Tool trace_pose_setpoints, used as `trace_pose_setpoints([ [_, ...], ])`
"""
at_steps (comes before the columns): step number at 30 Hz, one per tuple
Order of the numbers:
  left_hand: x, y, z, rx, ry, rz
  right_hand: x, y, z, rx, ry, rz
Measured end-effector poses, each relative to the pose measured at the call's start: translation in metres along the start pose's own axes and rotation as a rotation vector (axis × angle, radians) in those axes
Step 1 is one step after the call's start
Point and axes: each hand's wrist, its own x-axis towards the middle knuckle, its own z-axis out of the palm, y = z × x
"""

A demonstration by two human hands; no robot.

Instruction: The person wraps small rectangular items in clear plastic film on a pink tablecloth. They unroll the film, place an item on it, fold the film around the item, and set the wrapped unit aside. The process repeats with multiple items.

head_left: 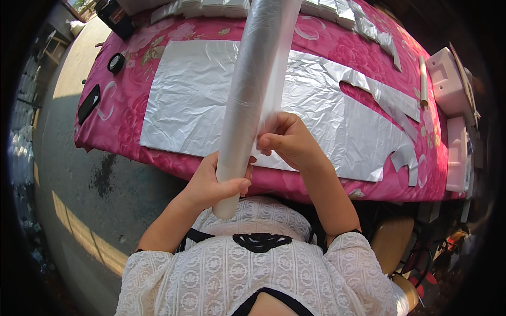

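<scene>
A long roll of clear plastic film (245, 89) stands tilted up in front of me, its far end running out of the top of the picture. My left hand (213, 181) wraps around the roll near its lower end, thumb across the front. With fingers and thumb closed, my right hand (287, 139) pinches the loose edge of the film on the roll's right side. Beneath, silver plastic bags (190, 100) lie flat and wrinkled on the table, and the ones on the right have cut-out handles (379, 100).
A pink flowered cloth (132, 126) covers the table. On its left lie a phone (88, 104) and a black tape roll (116, 63), with a dark container (113, 18) behind. Folded white stacks (211, 8) line the far edge. White foam boxes (450, 79) and a thin tube (423, 81) stand right.
</scene>
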Motion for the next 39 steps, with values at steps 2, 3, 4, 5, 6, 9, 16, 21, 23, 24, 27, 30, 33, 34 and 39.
trace_pose_setpoints([
  [2,0.0,-0.001,0.001,0.006,0.004,0.008,-0.003,0.001,-0.002,-0.058,-0.006,-0.011],
  [3,0.0,-0.001,0.001,0.005,0.007,0.014,-0.004,0.001,-0.002,-0.086,-0.009,-0.017],
  [4,0.0,-0.001,0.002,0.004,0.009,0.019,-0.006,0.002,-0.001,-0.087,-0.015,-0.003],
  [5,0.0,-0.001,0.003,0.003,0.011,0.025,-0.008,0.004,0.0,-0.088,-0.021,0.011],
  [6,0.0,-0.003,0.004,-0.018,0.024,0.022,-0.009,0.004,0.001,-0.091,-0.027,0.026],
  [9,0.001,-0.01,0.006,-0.08,0.046,0.006,-0.011,0.009,0.003,-0.05,-0.008,0.039],
  [16,0.005,-0.005,0.002,-0.297,-0.215,-0.061,-0.011,0.007,0.006,-0.074,-0.018,0.045],
  [21,0.017,-0.031,0.003,-0.813,-0.813,-0.102,-0.013,0.004,0.028,-0.171,-0.134,-0.051],
  [23,0.017,-0.037,-0.001,-0.726,-0.693,-0.167,-0.016,0.002,0.029,-0.282,-0.065,0.027],
  [24,0.019,-0.036,-0.001,-0.683,-0.635,-0.198,-0.018,0.001,0.029,-0.338,-0.028,0.066],
  [27,0.021,-0.032,-0.007,-0.318,-0.168,-0.082,-0.025,0.0,0.03,-0.517,0.149,0.096],
  [30,0.025,-0.031,-0.006,-0.04,0.049,-0.019,-0.025,0.026,0.022,-0.938,0.239,-0.071],
  [33,0.028,-0.042,-0.008,0.097,0.15,-0.019,-0.027,0.05,0.013,-1.107,0.248,-0.106],
  [34,0.024,-0.04,-0.011,0.109,0.151,-0.099,-0.028,0.05,0.011,-1.019,0.235,-0.06],
  [39,-0.012,-0.039,-0.031,0.251,0.193,-0.322,-0.025,0.037,-0.013,-0.545,0.383,0.053],
])
